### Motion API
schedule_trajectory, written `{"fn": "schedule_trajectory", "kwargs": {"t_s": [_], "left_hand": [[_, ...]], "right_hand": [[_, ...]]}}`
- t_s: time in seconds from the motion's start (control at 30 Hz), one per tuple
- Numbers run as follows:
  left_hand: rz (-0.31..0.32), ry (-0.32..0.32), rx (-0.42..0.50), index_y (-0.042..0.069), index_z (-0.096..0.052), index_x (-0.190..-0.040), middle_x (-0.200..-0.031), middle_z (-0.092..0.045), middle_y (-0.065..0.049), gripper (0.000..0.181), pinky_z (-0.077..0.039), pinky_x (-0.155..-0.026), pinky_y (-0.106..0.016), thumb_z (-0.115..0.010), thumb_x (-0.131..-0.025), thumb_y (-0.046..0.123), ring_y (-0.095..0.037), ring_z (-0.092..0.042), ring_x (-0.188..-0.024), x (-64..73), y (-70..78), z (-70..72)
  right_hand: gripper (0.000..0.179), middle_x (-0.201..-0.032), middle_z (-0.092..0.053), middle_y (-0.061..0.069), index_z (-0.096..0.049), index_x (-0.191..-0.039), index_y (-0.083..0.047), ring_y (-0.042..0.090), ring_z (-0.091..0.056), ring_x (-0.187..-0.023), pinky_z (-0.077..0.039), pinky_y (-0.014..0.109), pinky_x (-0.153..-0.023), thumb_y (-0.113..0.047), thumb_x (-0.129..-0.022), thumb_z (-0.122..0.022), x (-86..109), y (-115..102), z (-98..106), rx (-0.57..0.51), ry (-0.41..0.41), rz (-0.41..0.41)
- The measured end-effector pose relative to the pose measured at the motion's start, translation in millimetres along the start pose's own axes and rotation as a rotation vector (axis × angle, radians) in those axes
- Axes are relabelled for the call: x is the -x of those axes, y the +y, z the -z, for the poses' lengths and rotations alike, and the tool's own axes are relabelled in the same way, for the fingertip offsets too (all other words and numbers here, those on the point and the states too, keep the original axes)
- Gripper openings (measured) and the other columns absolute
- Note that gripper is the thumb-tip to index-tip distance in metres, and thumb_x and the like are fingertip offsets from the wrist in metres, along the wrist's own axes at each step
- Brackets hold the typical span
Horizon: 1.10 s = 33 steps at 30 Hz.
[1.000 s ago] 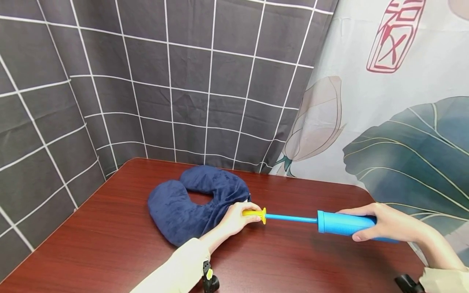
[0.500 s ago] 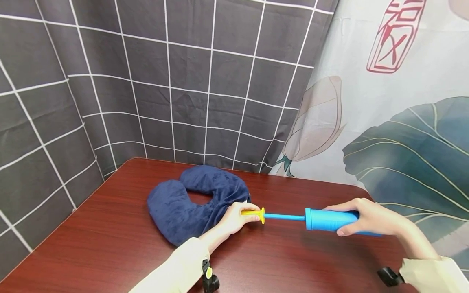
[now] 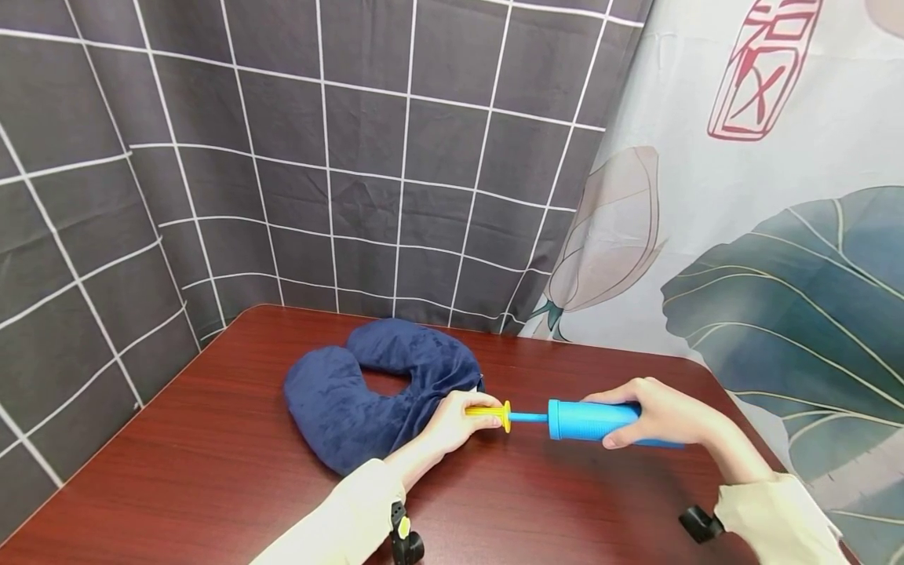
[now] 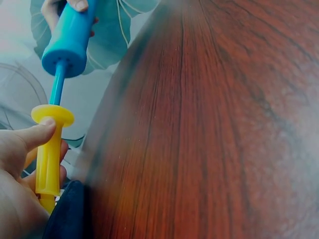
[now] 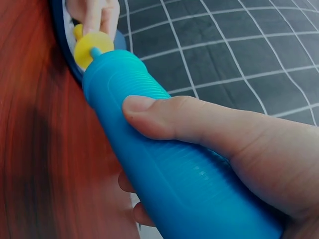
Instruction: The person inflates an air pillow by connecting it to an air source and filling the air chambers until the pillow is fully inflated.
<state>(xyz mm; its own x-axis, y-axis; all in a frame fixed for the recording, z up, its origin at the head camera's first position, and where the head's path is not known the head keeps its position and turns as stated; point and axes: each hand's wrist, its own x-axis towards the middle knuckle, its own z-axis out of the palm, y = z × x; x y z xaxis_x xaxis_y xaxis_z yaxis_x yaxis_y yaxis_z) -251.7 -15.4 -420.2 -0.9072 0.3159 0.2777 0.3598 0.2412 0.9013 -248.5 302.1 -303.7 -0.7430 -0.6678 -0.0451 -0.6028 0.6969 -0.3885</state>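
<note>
A blue hand pump (image 3: 589, 421) with a yellow handle (image 4: 48, 164) stretches between my two hands over the table. My left hand (image 3: 450, 424) pinches the yellow handle right at the edge of a navy U-shaped neck pillow (image 3: 332, 408). Round the ribbed blue barrel, my right hand (image 3: 667, 412) has its thumb on one side and fingers on the other. A short length of blue rod (image 3: 528, 417) shows between handle and barrel. In the left wrist view the handle's lower end sits beside the dark pillow cloth; where it meets the pillow is mostly hidden by the hand.
The reddish-brown wooden table (image 3: 212, 439) has its far edge against a dark gridded curtain (image 3: 367, 173). A white curtain with leaf prints (image 3: 770, 314) hangs at the right. Small black wrist cameras (image 3: 406, 537) are strapped below both sleeves.
My right hand has slid the blue barrel leftward toward the yellow handle, so much less rod shows. The left hand and the neck pillow have stayed in place.
</note>
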Motion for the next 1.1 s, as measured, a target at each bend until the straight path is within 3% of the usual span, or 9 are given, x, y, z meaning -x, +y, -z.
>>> {"fn": "schedule_trajectory", "kwargs": {"t_s": [0.37, 0.53, 0.8, 1.1], "left_hand": [[0.003, 0.000, -0.008, 0.001, -0.074, -0.103, -0.102, -0.074, -0.017, 0.023, -0.050, -0.077, -0.016, -0.078, -0.083, 0.013, -0.015, -0.064, -0.089, 0.6, 2.5, 0.1], [-0.010, 0.005, -0.073, 0.004, -0.075, -0.102, -0.100, -0.075, -0.012, 0.022, -0.048, -0.077, -0.018, -0.078, -0.083, 0.015, -0.011, -0.062, -0.087, 1.4, 5.9, 0.4], [-0.021, -0.005, -0.152, 0.010, -0.075, -0.103, -0.102, -0.076, -0.005, 0.022, -0.047, -0.080, -0.022, -0.077, -0.085, 0.021, -0.017, -0.063, -0.091, 0.7, 11.9, 0.2], [0.001, -0.009, -0.117, 0.008, -0.075, -0.104, -0.102, -0.075, -0.007, 0.022, -0.048, -0.080, -0.020, -0.078, -0.084, 0.019, -0.016, -0.063, -0.091, 1.3, 11.2, 4.0]], "right_hand": [[0.053, -0.107, -0.073, -0.002, -0.068, -0.125, -0.016, 0.003, -0.060, -0.085, -0.050, 0.023, -0.068, -0.039, -0.079, -0.081, -30.9, -13.8, -17.7, -0.015, -0.011, 0.031], [0.053, -0.110, -0.073, -0.001, -0.068, -0.126, -0.016, 0.005, -0.060, -0.087, -0.051, 0.023, -0.070, -0.038, -0.079, -0.080, -39.6, -17.5, -25.9, -0.021, -0.014, 0.031], [0.053, -0.111, -0.072, -0.002, -0.067, -0.127, -0.020, 0.008, -0.059, -0.089, -0.050, 0.023, -0.068, -0.039, -0.080, -0.080, -31.9, -22.0, -21.3, -0.021, 0.003, 0.017], [0.055, -0.112, -0.071, -0.005, -0.065, -0.129, -0.024, 0.003, -0.058, -0.087, -0.048, 0.022, -0.068, -0.044, -0.080, -0.079, -16.9, -18.4, -9.2, 0.006, 0.014, 0.019]]}}
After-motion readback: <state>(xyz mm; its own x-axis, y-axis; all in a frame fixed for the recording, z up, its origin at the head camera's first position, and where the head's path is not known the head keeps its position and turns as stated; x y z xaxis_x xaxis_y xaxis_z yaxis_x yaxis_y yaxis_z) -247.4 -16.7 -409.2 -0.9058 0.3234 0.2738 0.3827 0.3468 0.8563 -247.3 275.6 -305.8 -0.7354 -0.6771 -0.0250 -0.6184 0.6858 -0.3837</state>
